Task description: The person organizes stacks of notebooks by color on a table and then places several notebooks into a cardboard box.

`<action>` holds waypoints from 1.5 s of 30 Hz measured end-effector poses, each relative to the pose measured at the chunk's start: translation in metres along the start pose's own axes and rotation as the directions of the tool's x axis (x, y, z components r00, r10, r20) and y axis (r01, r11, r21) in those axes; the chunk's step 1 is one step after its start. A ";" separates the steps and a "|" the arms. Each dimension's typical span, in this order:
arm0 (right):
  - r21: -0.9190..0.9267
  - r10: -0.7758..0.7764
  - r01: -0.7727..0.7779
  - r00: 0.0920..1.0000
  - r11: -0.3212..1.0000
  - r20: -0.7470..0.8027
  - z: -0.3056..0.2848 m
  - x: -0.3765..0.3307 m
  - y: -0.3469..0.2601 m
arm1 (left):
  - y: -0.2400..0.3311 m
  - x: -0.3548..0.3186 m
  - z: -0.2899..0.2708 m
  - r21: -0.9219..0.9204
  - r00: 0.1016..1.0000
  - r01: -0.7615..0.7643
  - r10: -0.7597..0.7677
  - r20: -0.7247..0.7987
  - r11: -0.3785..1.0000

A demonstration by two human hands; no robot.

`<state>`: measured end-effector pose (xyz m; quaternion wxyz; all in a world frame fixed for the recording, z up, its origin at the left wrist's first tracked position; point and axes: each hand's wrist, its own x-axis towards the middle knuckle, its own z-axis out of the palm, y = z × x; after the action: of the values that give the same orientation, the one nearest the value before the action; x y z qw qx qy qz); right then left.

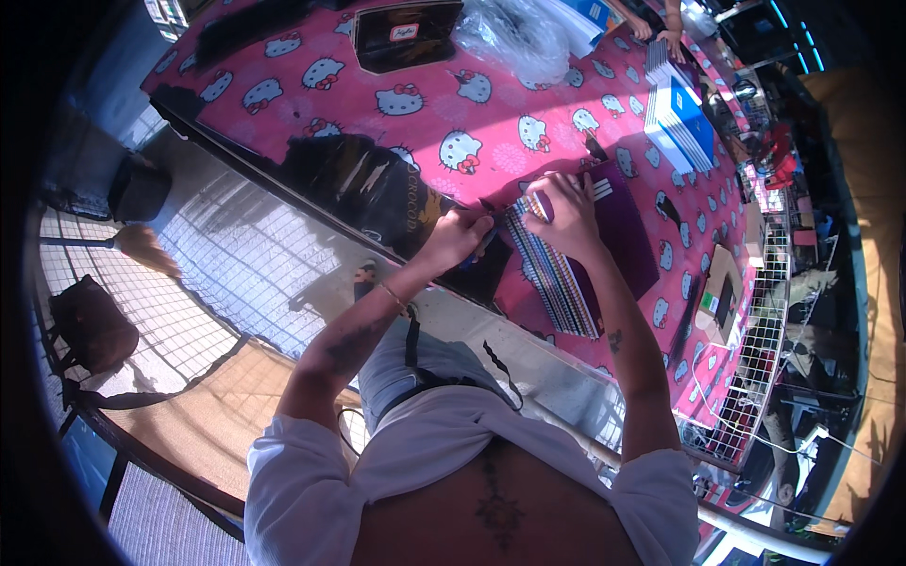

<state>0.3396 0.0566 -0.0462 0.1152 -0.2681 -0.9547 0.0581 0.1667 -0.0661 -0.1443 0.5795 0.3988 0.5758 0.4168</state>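
Note:
A stack of spiral-bound notebooks (pixel 612 247) with purple covers lies near the table's front edge, its coil bindings fanned toward my left. My right hand (pixel 566 215) is bent over the upper part of the stack, fingers gripping the bindings and cover edge. Just left of the bindings, my left hand (pixel 459 241) is closed in a fist around a slim object; a dark tip shows above it and a bit of blue below, but its kind is unclear. Beneath the left hand lies a shiny black plastic sheet (pixel 351 184) with gold print.
A pink cartoon-patterned cloth covers the table (pixel 510 118). Blue-and-white books (pixel 678 127) are stacked at the far right, near another person's hands (pixel 670 38). Clear plastic wrap (pixel 514 38) and a dark box (pixel 406 36) lie at the back. A wire rack (pixel 763 325) borders the right side.

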 end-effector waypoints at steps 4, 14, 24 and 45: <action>0.018 -0.002 0.003 1.000 1.000 -0.008 0.000 -0.002 0.005 | 0.005 -0.007 0.007 0.135 0.995 -0.083 0.090 -0.052 0.987; 0.012 0.007 -0.008 1.000 1.000 0.007 0.000 -0.002 0.003 | 0.001 -0.002 0.008 -0.531 0.986 0.162 -0.157 0.054 0.832; -0.015 0.013 -0.013 1.000 1.000 0.000 0.000 -0.003 0.005 | 0.010 -0.002 0.006 0.079 0.997 0.072 -0.069 -0.040 0.994; 0.014 -0.001 0.002 0.998 1.000 -0.055 0.002 -0.006 0.004 | -0.002 0.008 0.005 -0.373 0.981 0.195 -0.185 0.065 0.907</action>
<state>0.3459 0.0570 -0.0496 0.1433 -0.2681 -0.9509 0.0575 0.1718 -0.0590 -0.1486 0.6910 0.2277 0.5127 0.4558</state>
